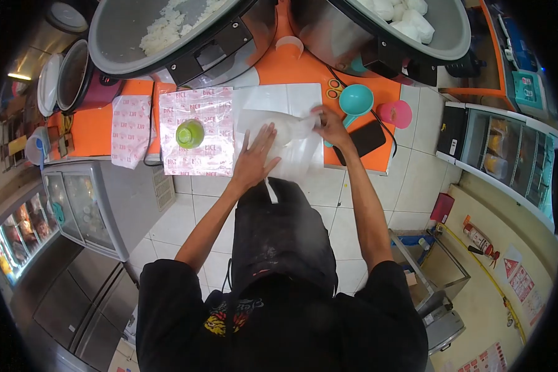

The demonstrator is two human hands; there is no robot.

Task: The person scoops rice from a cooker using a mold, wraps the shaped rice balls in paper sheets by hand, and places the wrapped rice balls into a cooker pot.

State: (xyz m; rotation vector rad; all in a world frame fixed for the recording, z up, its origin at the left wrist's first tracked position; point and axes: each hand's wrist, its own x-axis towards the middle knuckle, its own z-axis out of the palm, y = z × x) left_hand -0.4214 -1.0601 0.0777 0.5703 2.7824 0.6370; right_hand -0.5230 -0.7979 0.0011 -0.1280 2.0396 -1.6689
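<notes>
Bag (282, 131) lies on the white sheets (301, 94) on the worktop (92, 135), 12 o'clock from the wearer; soft, pale fill, contents hard to make out through the film.

Left hand (254, 156): fingers spread flat on the bag's 8 o'clock side, gripping nothing. Right hand (332, 130): fingers pinched on the bag's gathered neck, 3 o'clock side.

Step looks like gathering the neck. To do it well: left palm light and steady, press air toward 3 o'clock, don't crush the fill. Gather close to the fill, keep folds even. Pull too hard and thin film could tear. Mind the black slab (367, 137) by the right forearm.

Writing: pink print on the wrap (214, 158) at 9 o'clock, under the green cup (190, 133), seems to read "RICE", repeated. Shirt print (232, 319) and wall notices (519, 282) at 4 o'clock: illegible. No brand I can confirm.
</notes>
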